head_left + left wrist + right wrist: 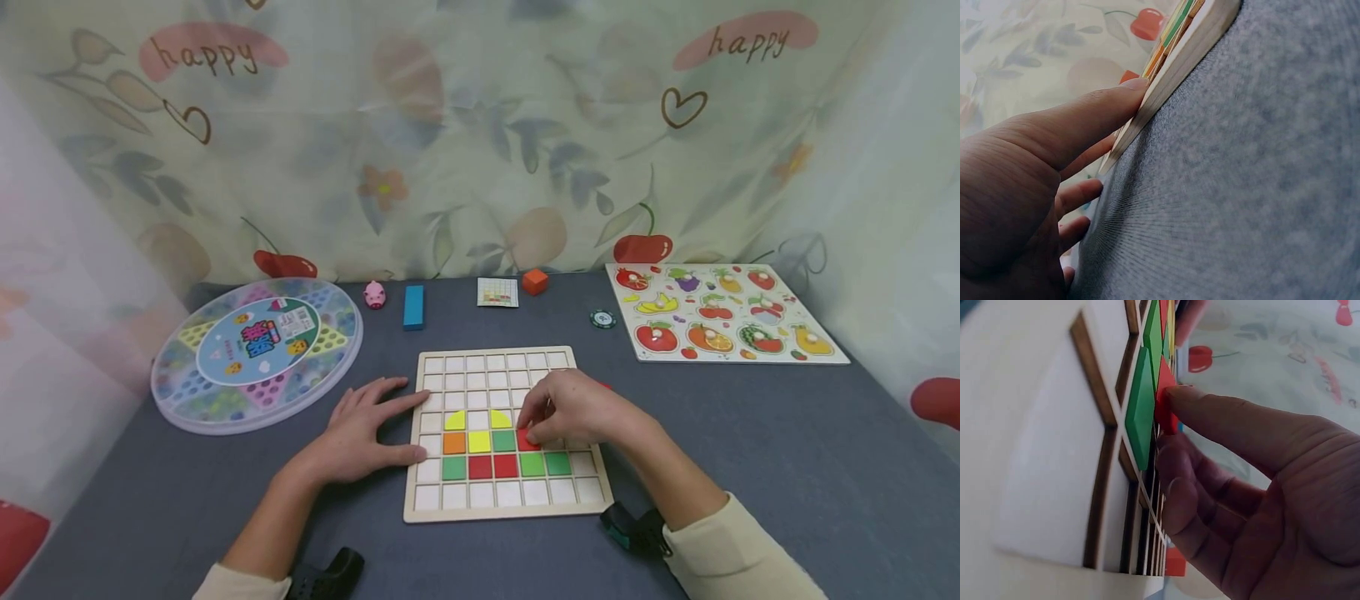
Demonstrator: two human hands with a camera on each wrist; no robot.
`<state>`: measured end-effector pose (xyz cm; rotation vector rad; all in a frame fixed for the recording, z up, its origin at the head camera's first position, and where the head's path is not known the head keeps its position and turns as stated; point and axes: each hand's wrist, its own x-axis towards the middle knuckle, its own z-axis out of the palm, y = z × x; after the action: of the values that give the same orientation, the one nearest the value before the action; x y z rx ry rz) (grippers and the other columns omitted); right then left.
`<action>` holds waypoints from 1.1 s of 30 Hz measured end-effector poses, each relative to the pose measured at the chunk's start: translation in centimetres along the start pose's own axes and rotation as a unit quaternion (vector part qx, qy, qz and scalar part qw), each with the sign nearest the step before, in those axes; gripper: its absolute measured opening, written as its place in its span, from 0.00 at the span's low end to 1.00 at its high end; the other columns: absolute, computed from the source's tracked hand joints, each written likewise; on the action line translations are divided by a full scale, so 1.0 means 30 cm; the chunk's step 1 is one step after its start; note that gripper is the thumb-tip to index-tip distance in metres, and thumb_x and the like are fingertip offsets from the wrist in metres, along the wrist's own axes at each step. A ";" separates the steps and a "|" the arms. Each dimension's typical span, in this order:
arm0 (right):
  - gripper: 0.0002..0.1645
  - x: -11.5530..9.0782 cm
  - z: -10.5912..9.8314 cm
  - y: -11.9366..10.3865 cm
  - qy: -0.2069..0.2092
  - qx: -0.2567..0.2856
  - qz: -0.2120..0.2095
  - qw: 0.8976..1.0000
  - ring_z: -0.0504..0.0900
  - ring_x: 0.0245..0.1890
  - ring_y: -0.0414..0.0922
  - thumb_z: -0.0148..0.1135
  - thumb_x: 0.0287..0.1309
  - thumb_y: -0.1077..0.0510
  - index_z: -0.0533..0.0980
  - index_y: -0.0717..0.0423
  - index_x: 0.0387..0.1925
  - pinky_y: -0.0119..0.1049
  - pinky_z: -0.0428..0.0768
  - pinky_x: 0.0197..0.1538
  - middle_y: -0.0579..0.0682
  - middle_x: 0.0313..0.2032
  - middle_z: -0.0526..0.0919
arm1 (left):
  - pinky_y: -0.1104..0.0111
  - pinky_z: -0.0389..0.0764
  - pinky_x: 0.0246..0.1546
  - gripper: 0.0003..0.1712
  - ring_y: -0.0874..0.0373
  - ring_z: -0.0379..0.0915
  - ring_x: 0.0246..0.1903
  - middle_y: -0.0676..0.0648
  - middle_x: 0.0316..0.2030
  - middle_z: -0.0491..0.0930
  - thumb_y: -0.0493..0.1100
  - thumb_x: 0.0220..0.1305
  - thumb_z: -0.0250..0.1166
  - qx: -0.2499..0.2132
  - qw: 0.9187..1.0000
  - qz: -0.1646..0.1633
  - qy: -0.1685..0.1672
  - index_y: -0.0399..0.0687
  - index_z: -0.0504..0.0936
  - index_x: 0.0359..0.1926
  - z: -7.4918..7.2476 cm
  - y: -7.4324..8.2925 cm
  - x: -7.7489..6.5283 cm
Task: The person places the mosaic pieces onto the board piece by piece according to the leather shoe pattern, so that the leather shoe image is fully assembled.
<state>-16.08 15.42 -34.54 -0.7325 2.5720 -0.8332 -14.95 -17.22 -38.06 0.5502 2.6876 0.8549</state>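
A wooden grid board (pixel 510 517) with white square cells lies on the table, several coloured tiles set in its lower rows. My right hand (pixel 573 407) pinches a red square tile (pixel 1165 400) over the board, thumb on its face. That tile sits beside a dark green tile (pixel 503 441) and just above a light green tile (pixel 532 464). My left hand (pixel 363 433) lies spread at the board's left side, its thumb and index fingertip touching the frame. In the left wrist view the thumb (pixel 1097 109) rests on the wooden rim.
A round game board (pixel 348 312) lies at the left and a fruit puzzle board (pixel 735 358) at the right. Along the back are a pink pig figure (pixel 374 295), a blue block (pixel 413 307), a pattern card (pixel 497 292), an orange cube (pixel 535 282) and a chip (pixel 602 319).
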 end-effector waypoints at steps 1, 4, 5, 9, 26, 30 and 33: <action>0.06 0.000 0.001 -0.003 0.001 -0.006 0.002 1.000 0.77 0.30 0.38 0.74 0.56 0.64 0.89 0.49 0.31 0.31 0.77 0.33 0.41 0.28 0.83 | 0.33 0.33 0.76 0.46 0.32 0.42 0.78 0.40 0.79 0.55 0.66 0.59 0.73 0.000 1.000 0.000 0.000 0.65 0.69 0.76 0.000 0.000 -0.001; 0.07 0.000 0.002 -0.009 0.002 -0.021 0.000 1.000 0.77 0.31 0.38 0.74 0.56 0.65 0.89 0.49 0.33 0.31 0.77 0.34 0.40 0.29 0.83 | 0.33 0.33 0.76 0.46 0.32 0.42 0.78 0.40 0.79 0.55 0.66 0.59 0.73 0.000 1.000 0.000 0.000 0.65 0.69 0.76 -0.001 0.002 -0.002; 0.08 -0.001 0.002 -0.010 0.001 -0.026 -0.001 1.000 0.77 0.31 0.38 0.73 0.56 0.65 0.89 0.49 0.33 0.31 0.77 0.34 0.40 0.29 0.83 | 0.33 0.33 0.76 0.46 0.33 0.42 0.78 0.40 0.79 0.55 0.67 0.59 0.72 0.000 1.000 0.000 0.000 0.65 0.69 0.76 -0.001 0.001 -0.002; 0.07 -0.007 -0.010 -0.012 -0.008 -0.018 -0.001 1.000 0.78 0.32 0.39 0.74 0.57 0.64 0.89 0.49 0.36 0.33 0.78 0.36 0.40 0.29 0.84 | 0.33 0.33 0.76 0.46 0.33 0.42 0.78 0.40 0.79 0.55 0.67 0.59 0.72 0.002 1.000 0.001 0.001 0.66 0.69 0.76 -0.001 0.000 0.000; 0.15 -0.100 -0.187 0.046 0.009 0.016 0.059 0.998 0.82 0.39 0.46 0.73 0.61 0.58 0.86 0.52 0.49 0.39 0.81 0.40 0.49 0.39 0.85 | 0.32 0.33 0.76 0.47 0.32 0.42 0.78 0.40 0.79 0.55 0.67 0.59 0.72 0.003 1.000 0.001 0.000 0.65 0.68 0.77 -0.002 0.001 -0.003; 0.17 -0.118 -0.214 0.085 0.027 0.012 0.080 0.996 0.82 0.39 0.46 0.72 0.60 0.58 0.85 0.53 0.52 0.39 0.80 0.40 0.51 0.42 0.86 | 0.32 0.33 0.76 0.46 0.32 0.42 0.78 0.40 0.79 0.55 0.67 0.59 0.72 0.003 1.000 0.001 0.000 0.65 0.68 0.77 -0.004 -0.001 -0.005; 0.19 -0.124 -0.226 0.118 0.039 0.010 0.093 0.995 0.82 0.40 0.47 0.72 0.59 0.59 0.85 0.54 0.53 0.39 0.80 0.40 0.54 0.45 0.86 | 0.32 0.33 0.76 0.46 0.32 0.42 0.78 0.40 0.79 0.55 0.66 0.59 0.72 0.002 1.000 0.002 0.000 0.65 0.69 0.77 -0.003 -0.002 -0.005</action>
<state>-17.47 22.98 -30.93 -0.4537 2.6460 -0.8413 -14.86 -17.39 -38.01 0.5576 2.6891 0.8511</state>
